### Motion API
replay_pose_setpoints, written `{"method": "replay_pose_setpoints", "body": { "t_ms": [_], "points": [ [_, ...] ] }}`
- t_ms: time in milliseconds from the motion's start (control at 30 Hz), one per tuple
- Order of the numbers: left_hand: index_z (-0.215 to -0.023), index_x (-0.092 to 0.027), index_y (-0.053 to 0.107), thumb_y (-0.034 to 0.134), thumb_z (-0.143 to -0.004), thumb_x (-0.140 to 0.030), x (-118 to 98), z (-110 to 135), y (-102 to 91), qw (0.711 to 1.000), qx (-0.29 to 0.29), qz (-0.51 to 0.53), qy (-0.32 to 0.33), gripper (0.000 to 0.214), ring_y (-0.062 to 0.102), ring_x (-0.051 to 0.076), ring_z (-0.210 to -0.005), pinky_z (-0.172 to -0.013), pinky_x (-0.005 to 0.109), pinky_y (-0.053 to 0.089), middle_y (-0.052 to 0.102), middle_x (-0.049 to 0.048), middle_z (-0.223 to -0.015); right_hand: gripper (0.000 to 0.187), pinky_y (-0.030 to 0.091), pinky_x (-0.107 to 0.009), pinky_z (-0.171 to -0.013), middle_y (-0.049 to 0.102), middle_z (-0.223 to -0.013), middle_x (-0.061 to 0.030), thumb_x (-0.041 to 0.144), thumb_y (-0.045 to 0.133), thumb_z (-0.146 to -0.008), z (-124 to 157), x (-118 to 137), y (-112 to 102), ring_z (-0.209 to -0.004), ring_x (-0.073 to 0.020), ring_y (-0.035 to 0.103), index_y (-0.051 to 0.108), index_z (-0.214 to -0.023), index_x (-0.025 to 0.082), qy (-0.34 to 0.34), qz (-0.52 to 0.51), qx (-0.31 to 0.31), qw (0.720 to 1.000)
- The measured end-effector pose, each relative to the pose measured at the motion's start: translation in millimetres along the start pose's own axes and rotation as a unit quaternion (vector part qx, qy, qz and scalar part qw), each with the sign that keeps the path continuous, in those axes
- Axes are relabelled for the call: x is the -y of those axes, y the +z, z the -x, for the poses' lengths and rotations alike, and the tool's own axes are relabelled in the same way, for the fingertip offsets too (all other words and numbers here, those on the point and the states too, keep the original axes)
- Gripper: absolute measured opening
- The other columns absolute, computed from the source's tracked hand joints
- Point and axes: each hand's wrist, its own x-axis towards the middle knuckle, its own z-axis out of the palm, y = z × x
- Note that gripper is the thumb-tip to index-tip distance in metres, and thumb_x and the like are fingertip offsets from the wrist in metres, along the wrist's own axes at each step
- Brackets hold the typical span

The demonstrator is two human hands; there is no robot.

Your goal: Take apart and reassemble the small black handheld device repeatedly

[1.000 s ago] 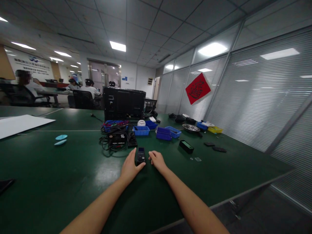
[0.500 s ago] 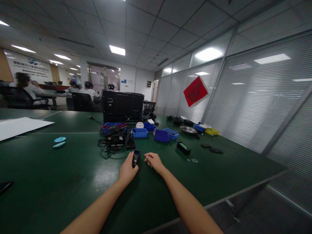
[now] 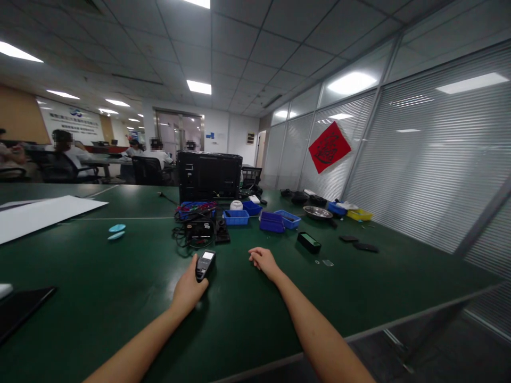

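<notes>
My left hand (image 3: 188, 287) is closed around a black handheld device (image 3: 205, 266) with a lit screen at its top end and buttons below. The device is tilted just over the green table, its lower end hidden by my thumb. To its right, my right hand (image 3: 263, 260) rests low over the table with its fingers loosely curled together, and nothing shows in it. Beyond the device lie a black power unit (image 3: 199, 230) with tangled cables and a small black stand (image 3: 222, 232). A black box with a green top (image 3: 308, 242) sits right of my right hand.
A black monitor (image 3: 209, 175) stands at the back. Blue bins (image 3: 236, 217), a white ball (image 3: 236, 205) and a metal bowl (image 3: 318, 213) are spread before it. Two light-blue oval pieces (image 3: 117, 232) and a white sheet (image 3: 51, 214) lie left. People sit in the background.
The device in my left hand has moved left, away from my right hand, and its screen now shows bright white. My view has turned slightly left.
</notes>
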Motion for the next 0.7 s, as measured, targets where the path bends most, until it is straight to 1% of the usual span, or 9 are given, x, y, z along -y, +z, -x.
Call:
{"method": "replay_pose_setpoints", "body": {
  "t_ms": [100,200,333,500,700],
  "points": [
    [-0.137,-0.014,0.018,0.047,-0.070,-0.028,16,2,-15.0,0.999,-0.012,-0.022,-0.033,0.074,0.057,0.025,-0.100,-0.078,0.030,0.044,0.057,0.0122,-0.117,0.019,0.029,-0.016,-0.034,0.057,-0.059,0.0020,0.020,0.046,-0.072,1,3,0,-0.038,-0.0042,0.039,0.059,-0.084,0.012,0.005,0.003,0.003,1.000],
    [-0.137,-0.015,0.015,0.047,-0.070,-0.031,35,2,-31.2,0.997,-0.025,-0.034,-0.065,0.076,0.057,0.026,-0.100,-0.078,0.031,0.044,0.053,0.0123,-0.121,0.019,0.029,-0.016,-0.034,0.056,-0.060,0.0021,0.020,0.047,-0.072,2,3,-1,-0.038,-0.0042,0.039,0.058,-0.084,0.012,0.006,0.004,0.009,1.000],
    [-0.138,-0.013,0.013,0.046,-0.072,-0.035,56,1,-50.2,0.994,-0.041,-0.041,-0.097,0.076,0.055,0.027,-0.105,-0.081,0.032,0.044,0.049,0.0127,-0.125,0.020,0.028,-0.016,-0.034,0.056,-0.060,0.0021,0.023,0.047,-0.072,-1,1,0,-0.039,-0.0045,0.039,0.058,-0.085,0.012,0.007,0.002,0.013,1.000],
    [-0.137,-0.011,0.013,0.044,-0.073,-0.036,68,-1,-65.6,0.990,-0.064,-0.052,-0.111,0.075,0.053,0.028,-0.106,-0.082,0.034,0.044,0.045,0.0136,-0.129,0.021,0.027,-0.017,-0.034,0.055,-0.059,0.0028,0.024,0.047,-0.071,-3,-3,1,-0.037,-0.0045,0.038,0.058,-0.085,0.012,0.013,0.003,0.009,1.000],
    [-0.137,-0.007,0.012,0.040,-0.074,-0.040,84,-9,-84.0,0.979,-0.092,-0.080,-0.162,0.076,0.054,0.031,-0.104,-0.079,0.037,0.045,0.050,0.0184,-0.124,0.023,0.028,-0.017,-0.034,0.056,-0.061,0.0020,0.026,0.047,-0.071,-3,-4,1,-0.038,-0.0047,0.039,0.058,-0.086,0.012,0.010,0.001,0.010,1.000]
  ]
}}
